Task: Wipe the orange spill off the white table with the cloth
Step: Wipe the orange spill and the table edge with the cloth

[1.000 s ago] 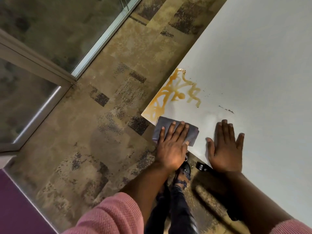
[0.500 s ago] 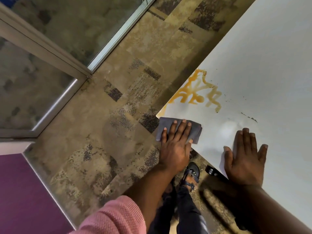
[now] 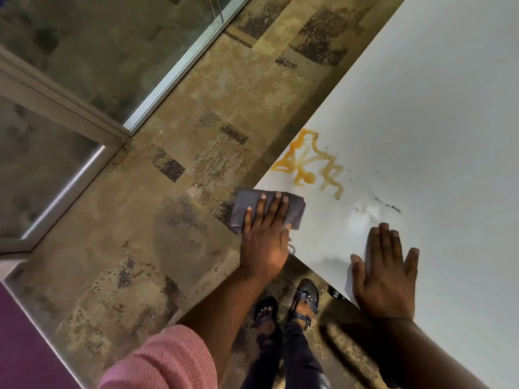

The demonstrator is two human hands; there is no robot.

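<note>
An orange spill (image 3: 307, 162) streaks the white table (image 3: 421, 122) close to its left edge, with small dark specks to its right. A folded grey cloth (image 3: 295, 207) lies at the table's near-left corner, partly overhanging the edge. My left hand (image 3: 265, 237) presses flat on the cloth, fingers stretched over it, just below the spill. My right hand (image 3: 384, 273) rests flat on the table near its front edge, fingers spread, holding nothing. A faint wet sheen shows on the table between the two hands.
Patterned brown carpet (image 3: 182, 206) lies to the left of the table. A glass partition with a metal frame (image 3: 84, 113) runs along the far left. My sandalled feet (image 3: 286, 307) stand below the table's corner. A purple surface (image 3: 19, 346) fills the bottom-left.
The lower-left part of the orange spill is gone from the table. The cloth under my left hand has slid toward the table's corner edge and overhangs it more. My right hand stays flat.
</note>
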